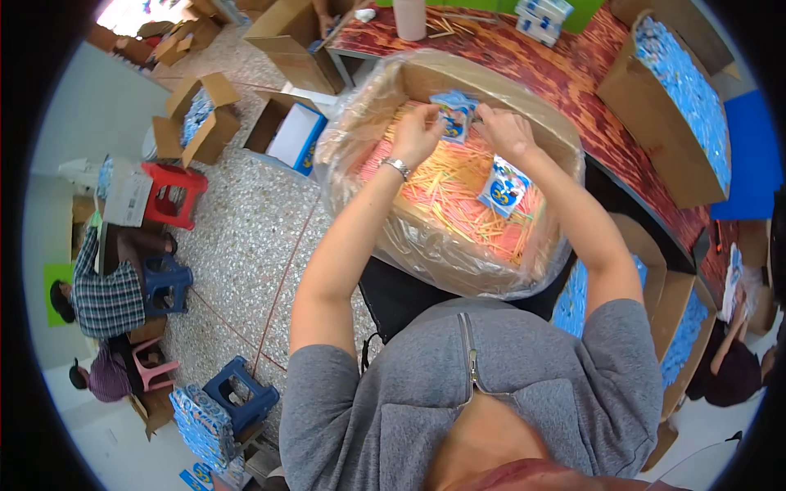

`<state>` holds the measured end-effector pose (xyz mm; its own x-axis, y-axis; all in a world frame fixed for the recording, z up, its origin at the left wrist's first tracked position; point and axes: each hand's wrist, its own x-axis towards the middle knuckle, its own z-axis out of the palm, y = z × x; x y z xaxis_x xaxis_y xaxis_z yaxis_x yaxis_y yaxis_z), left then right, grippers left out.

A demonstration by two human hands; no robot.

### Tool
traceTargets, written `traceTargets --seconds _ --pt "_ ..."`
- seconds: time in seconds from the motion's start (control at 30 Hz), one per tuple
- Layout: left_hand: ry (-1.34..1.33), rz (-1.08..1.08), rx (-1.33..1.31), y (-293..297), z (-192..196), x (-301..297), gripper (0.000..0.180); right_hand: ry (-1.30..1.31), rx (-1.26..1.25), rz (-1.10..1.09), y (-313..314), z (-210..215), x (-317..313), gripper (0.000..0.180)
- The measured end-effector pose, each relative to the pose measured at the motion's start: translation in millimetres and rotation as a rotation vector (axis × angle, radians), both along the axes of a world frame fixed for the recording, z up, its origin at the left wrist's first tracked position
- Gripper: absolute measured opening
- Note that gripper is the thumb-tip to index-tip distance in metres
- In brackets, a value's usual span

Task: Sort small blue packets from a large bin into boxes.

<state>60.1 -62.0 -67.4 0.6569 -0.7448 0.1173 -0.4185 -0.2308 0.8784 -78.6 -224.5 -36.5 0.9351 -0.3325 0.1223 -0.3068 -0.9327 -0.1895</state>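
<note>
Here, left fingers [425,112] and right fingers [486,115] pinching a blue packet [455,117], fingertips partly hidden.

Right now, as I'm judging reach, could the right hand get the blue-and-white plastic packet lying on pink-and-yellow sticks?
Probably yes: the lying packet is uncovered near the right hand, which seems busy holding another packet.
</note>
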Motion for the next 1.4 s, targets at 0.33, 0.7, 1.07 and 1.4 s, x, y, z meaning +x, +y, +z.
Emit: traceTargets --seconds 0.33,0.7,1.07,1.4 --pt "0.200 -0.054 -0.177 6.7 30.3 -11.4 0.028 0.536 0.060 -0.113 -36.5 -7.7 -77.9 0.046" --pt "0.229 0.016 -0.100 36.9 56.1 -4.5 0.028 0.315 -0.025 0.011 -35.8 -6.1 -91.0 0.015" --pt "0.192 -0.154 -0.103 15.2 33.8 -46.5 0.027 0.157 0.491 0.022 -30.5 -5.9 -85.5 0.042" --pt "-0.005 -0.351 0.180 10.5 20.9 -76.0 0.046 0.053 0.404 0.179 -14.5 47.9 -90.7 0.021"
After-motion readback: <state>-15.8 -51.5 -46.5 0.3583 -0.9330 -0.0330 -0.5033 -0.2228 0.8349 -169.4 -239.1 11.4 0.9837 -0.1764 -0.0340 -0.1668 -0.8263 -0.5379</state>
